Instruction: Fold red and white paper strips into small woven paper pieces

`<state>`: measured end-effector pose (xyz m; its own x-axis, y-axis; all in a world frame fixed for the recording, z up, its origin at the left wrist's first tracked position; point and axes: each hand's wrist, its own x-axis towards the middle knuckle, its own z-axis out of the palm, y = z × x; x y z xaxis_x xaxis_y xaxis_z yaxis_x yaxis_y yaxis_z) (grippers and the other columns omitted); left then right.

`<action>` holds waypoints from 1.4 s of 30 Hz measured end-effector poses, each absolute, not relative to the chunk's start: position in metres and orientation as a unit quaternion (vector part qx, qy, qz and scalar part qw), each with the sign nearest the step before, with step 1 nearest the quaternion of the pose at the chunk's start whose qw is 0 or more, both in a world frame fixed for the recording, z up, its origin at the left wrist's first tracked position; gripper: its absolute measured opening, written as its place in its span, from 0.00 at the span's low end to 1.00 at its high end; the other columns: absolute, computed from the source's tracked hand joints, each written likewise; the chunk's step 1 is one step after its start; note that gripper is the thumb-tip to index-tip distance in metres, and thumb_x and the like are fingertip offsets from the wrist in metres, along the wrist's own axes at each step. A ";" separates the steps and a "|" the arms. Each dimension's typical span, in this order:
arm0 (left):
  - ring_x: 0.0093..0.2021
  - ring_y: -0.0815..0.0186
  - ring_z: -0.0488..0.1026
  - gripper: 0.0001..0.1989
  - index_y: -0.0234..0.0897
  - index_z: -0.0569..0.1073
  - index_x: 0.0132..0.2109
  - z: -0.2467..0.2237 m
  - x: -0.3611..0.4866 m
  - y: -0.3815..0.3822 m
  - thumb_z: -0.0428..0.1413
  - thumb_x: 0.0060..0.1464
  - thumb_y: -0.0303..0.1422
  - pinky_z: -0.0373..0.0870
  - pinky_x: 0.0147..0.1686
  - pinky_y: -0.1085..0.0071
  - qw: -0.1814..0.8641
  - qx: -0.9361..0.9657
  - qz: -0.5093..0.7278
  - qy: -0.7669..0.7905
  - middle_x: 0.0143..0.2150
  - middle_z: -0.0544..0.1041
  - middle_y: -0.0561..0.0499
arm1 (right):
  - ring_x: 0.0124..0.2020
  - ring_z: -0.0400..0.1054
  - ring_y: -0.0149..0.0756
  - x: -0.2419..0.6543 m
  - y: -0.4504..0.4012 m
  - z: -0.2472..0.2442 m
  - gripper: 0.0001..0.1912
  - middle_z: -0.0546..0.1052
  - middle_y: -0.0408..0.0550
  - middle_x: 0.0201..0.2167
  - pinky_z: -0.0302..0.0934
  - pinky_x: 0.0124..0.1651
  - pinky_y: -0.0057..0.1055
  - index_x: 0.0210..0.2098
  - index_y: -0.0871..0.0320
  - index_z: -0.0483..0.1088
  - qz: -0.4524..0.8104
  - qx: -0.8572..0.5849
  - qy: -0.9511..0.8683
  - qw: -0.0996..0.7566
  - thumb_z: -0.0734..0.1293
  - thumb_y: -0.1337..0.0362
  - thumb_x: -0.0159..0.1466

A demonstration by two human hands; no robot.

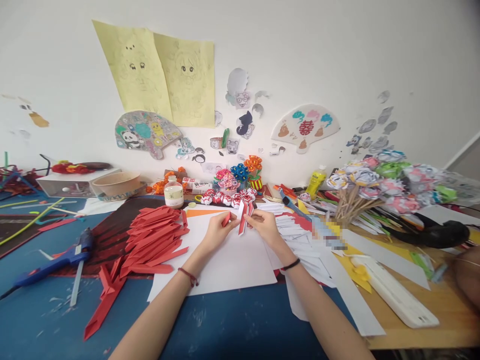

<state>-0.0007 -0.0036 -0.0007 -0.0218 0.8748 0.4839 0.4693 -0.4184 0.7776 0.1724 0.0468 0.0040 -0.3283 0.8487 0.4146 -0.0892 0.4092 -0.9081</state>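
Observation:
Both my hands are over the white paper sheet [210, 260] in the middle of the table. Pinched in my left hand [218, 231] is a small red folded paper strip [227, 218], partly covered by the fingers. My right hand [265, 226] is closed on a red-and-white folded paper piece [242, 222], which stands upright between the two hands. My left fingertips are close to this piece; whether they touch it I cannot tell. A heap of red folded paper strips [155, 240] lies left of my hands, and white paper strips [300, 245] lie to the right.
A blue glue gun [75, 257] lies at left. Behind my hands stand a bottle with a label [173, 192], a row of red-and-white paper balls [227, 199] and a yellow bottle [316, 182]. Paper flowers on sticks [360, 185] and a white elongated device [397, 292] are at right.

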 end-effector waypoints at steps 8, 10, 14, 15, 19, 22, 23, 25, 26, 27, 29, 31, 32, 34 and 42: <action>0.26 0.72 0.52 0.18 0.35 0.61 0.25 0.001 0.000 -0.005 0.52 0.57 0.42 0.52 0.27 0.75 0.196 0.695 0.479 0.500 0.23 0.55 0.58 | 0.21 0.65 0.32 0.173 0.046 0.004 0.18 0.70 0.43 0.18 0.60 0.24 0.28 0.21 0.59 0.69 0.460 -0.284 -0.678 0.498 0.73 0.51 0.51; 0.25 0.72 0.51 0.20 0.36 0.58 0.24 0.001 0.000 -0.005 0.51 0.57 0.42 0.51 0.27 0.75 0.193 0.698 0.472 0.503 0.23 0.54 0.59 | 0.21 0.65 0.33 0.173 0.045 0.004 0.18 0.71 0.44 0.19 0.60 0.25 0.28 0.22 0.59 0.71 0.466 -0.281 -0.677 0.495 0.73 0.51 0.51; 0.25 0.72 0.50 0.20 0.36 0.56 0.23 0.002 -0.002 -0.005 0.51 0.58 0.42 0.50 0.26 0.75 0.196 0.710 0.459 0.497 0.22 0.53 0.59 | 0.21 0.64 0.32 0.173 0.045 0.004 0.17 0.71 0.44 0.20 0.60 0.24 0.28 0.24 0.60 0.72 0.456 -0.280 -0.684 0.496 0.73 0.51 0.51; 0.25 0.72 0.50 0.20 0.36 0.56 0.23 0.002 -0.002 -0.005 0.50 0.58 0.42 0.51 0.26 0.75 0.198 0.715 0.453 0.494 0.22 0.53 0.59 | 0.21 0.64 0.32 0.173 0.044 0.004 0.17 0.71 0.43 0.20 0.59 0.24 0.28 0.24 0.60 0.72 0.451 -0.280 -0.687 0.496 0.73 0.51 0.51; 0.25 0.72 0.53 0.18 0.36 0.60 0.24 0.005 -0.006 -0.006 0.49 0.59 0.41 0.52 0.27 0.75 0.210 0.730 0.427 0.491 0.22 0.57 0.58 | 0.21 0.63 0.31 0.173 0.044 0.005 0.16 0.70 0.43 0.20 0.59 0.25 0.28 0.24 0.60 0.72 0.425 -0.282 -0.701 0.498 0.72 0.52 0.53; 0.25 0.71 0.58 0.18 0.35 0.65 0.25 0.008 -0.008 -0.008 0.48 0.59 0.41 0.55 0.28 0.75 0.221 0.742 0.409 0.484 0.22 0.63 0.56 | 0.21 0.62 0.31 0.173 0.042 0.006 0.16 0.69 0.43 0.20 0.59 0.25 0.28 0.23 0.60 0.72 0.403 -0.287 -0.711 0.499 0.72 0.53 0.53; 0.25 0.71 0.59 0.18 0.35 0.67 0.25 0.009 -0.009 -0.008 0.48 0.59 0.42 0.56 0.28 0.75 0.222 0.745 0.402 0.483 0.22 0.65 0.56 | 0.21 0.62 0.31 0.173 0.041 0.006 0.16 0.68 0.42 0.19 0.59 0.25 0.28 0.22 0.60 0.71 0.397 -0.287 -0.714 0.500 0.71 0.53 0.54; 0.25 0.70 0.60 0.19 0.35 0.68 0.26 0.011 -0.010 -0.009 0.48 0.59 0.42 0.57 0.29 0.74 0.223 0.749 0.390 0.487 0.23 0.66 0.55 | 0.21 0.62 0.31 0.172 0.040 0.008 0.16 0.68 0.42 0.19 0.59 0.25 0.28 0.22 0.60 0.71 0.388 -0.285 -0.719 0.501 0.71 0.53 0.54; 0.25 0.70 0.60 0.19 0.35 0.68 0.26 0.012 -0.010 -0.010 0.48 0.59 0.43 0.57 0.29 0.74 0.223 0.750 0.387 0.489 0.23 0.67 0.55 | 0.21 0.61 0.31 0.172 0.039 0.009 0.16 0.68 0.42 0.19 0.59 0.25 0.28 0.21 0.59 0.71 0.382 -0.284 -0.722 0.503 0.71 0.53 0.54; 0.25 0.70 0.60 0.19 0.35 0.68 0.26 0.014 -0.010 -0.010 0.48 0.60 0.43 0.57 0.29 0.74 0.222 0.751 0.384 0.489 0.23 0.67 0.55 | 0.21 0.61 0.31 0.172 0.039 0.010 0.16 0.68 0.42 0.19 0.59 0.25 0.28 0.21 0.59 0.70 0.375 -0.281 -0.726 0.504 0.71 0.53 0.55; 0.25 0.70 0.60 0.19 0.35 0.68 0.26 0.016 -0.010 -0.011 0.48 0.60 0.42 0.56 0.28 0.74 0.216 0.755 0.383 0.487 0.23 0.67 0.55 | 0.22 0.61 0.31 0.172 0.038 0.011 0.16 0.67 0.42 0.19 0.58 0.26 0.28 0.20 0.59 0.69 0.358 -0.277 -0.734 0.507 0.70 0.53 0.55; 0.25 0.71 0.59 0.18 0.36 0.65 0.24 0.018 -0.011 -0.012 0.49 0.59 0.40 0.55 0.28 0.74 0.201 0.760 0.385 0.484 0.22 0.66 0.56 | 0.22 0.61 0.31 0.173 0.038 0.011 0.17 0.67 0.43 0.19 0.58 0.26 0.28 0.19 0.58 0.68 0.344 -0.274 -0.739 0.509 0.70 0.54 0.56; 0.25 0.71 0.59 0.18 0.36 0.63 0.24 0.019 -0.011 -0.013 0.49 0.59 0.39 0.55 0.27 0.74 0.192 0.762 0.386 0.483 0.22 0.66 0.56 | 0.22 0.62 0.31 0.173 0.038 0.011 0.16 0.67 0.43 0.19 0.58 0.26 0.28 0.19 0.58 0.68 0.342 -0.274 -0.741 0.510 0.70 0.54 0.56; 0.24 0.72 0.58 0.18 0.36 0.61 0.23 0.019 -0.010 -0.014 0.49 0.59 0.39 0.54 0.27 0.75 0.182 0.763 0.386 0.485 0.22 0.66 0.56 | 0.22 0.62 0.32 0.173 0.039 0.010 0.16 0.67 0.43 0.19 0.58 0.27 0.28 0.19 0.58 0.68 0.350 -0.272 -0.738 0.508 0.70 0.55 0.56; 0.22 0.72 0.57 0.20 0.35 0.68 0.23 0.026 -0.008 -0.019 0.48 0.60 0.41 0.54 0.24 0.75 0.251 0.760 0.358 0.481 0.20 0.64 0.56 | 0.21 0.61 0.31 0.170 0.035 0.006 0.18 0.67 0.42 0.18 0.56 0.25 0.28 0.19 0.58 0.66 0.411 -0.273 -0.722 0.485 0.70 0.53 0.56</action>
<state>-0.0084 -0.0192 0.0257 0.2806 0.9113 0.3014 0.5518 -0.4101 0.7262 0.1698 0.0353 0.0060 -0.3809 0.7933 0.4750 -0.0043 0.5122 -0.8589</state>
